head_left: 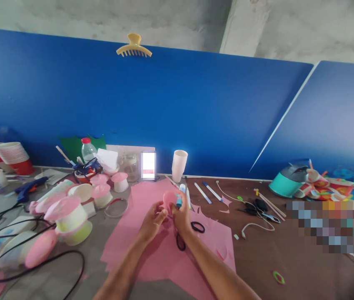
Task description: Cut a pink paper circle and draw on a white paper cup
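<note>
My left hand [152,220] pinches the edge of a small rounded pink paper piece [169,197] above the stacked pink sheets. My right hand [181,217] is closed beside it, with its thumb near the paper. A blue-and-white tube [179,201], which looks like a glue stick, rises from the right hand's fingers. Below the right wrist lie scissors with black handle loops [181,241]; their blades are mostly hidden. Pink paper sheets [129,254] spread under both hands.
White paper cups [179,164] stand stacked at the back. Markers [202,193] lie to the right, near a white cable [258,228]. At left are pink-and-white paper cup pieces [67,208], a tape roll [116,207], a glue gun [31,188] and black cords [83,266].
</note>
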Action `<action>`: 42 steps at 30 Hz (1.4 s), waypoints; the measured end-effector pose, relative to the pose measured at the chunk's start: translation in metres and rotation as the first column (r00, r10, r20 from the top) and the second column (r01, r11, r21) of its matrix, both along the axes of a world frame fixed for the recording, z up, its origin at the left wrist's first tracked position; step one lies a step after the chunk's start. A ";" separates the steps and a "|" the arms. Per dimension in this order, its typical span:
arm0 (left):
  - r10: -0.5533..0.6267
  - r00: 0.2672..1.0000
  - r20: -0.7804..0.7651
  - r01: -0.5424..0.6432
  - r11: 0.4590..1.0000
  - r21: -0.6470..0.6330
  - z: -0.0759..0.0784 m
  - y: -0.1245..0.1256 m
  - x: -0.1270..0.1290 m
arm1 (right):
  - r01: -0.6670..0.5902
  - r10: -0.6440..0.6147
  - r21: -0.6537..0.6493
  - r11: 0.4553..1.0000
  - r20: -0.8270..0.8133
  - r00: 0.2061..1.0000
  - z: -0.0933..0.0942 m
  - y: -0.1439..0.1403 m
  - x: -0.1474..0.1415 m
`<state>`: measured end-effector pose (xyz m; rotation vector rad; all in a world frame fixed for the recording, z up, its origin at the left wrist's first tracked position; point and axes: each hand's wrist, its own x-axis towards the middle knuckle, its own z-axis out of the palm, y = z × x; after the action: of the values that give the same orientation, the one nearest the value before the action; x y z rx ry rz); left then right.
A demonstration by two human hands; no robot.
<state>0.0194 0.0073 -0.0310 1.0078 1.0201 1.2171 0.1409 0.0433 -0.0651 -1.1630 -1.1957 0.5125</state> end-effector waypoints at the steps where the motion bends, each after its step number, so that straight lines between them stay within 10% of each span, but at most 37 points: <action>1: 0.003 1.000 -0.011 -0.003 1.000 0.001 0.000 0.000 0.000 | 0.022 -0.022 0.010 1.000 0.011 1.000 0.001 -0.001 0.001; 17: 0.198 0.909 -0.367 -0.171 0.980 0.105 0.000 0.002 -0.011 | -0.041 0.013 0.168 0.985 0.164 0.986 0.017 -0.020 0.002; 42: 0.145 0.912 -0.383 -0.131 0.989 0.063 0.001 0.002 -0.010 | -0.032 -0.003 0.200 0.979 0.174 0.985 0.007 -0.011 0.000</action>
<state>0.0092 0.0097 -0.0301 1.2532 1.4019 1.1779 0.1411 0.0323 -0.0577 -1.0401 -1.3733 0.2959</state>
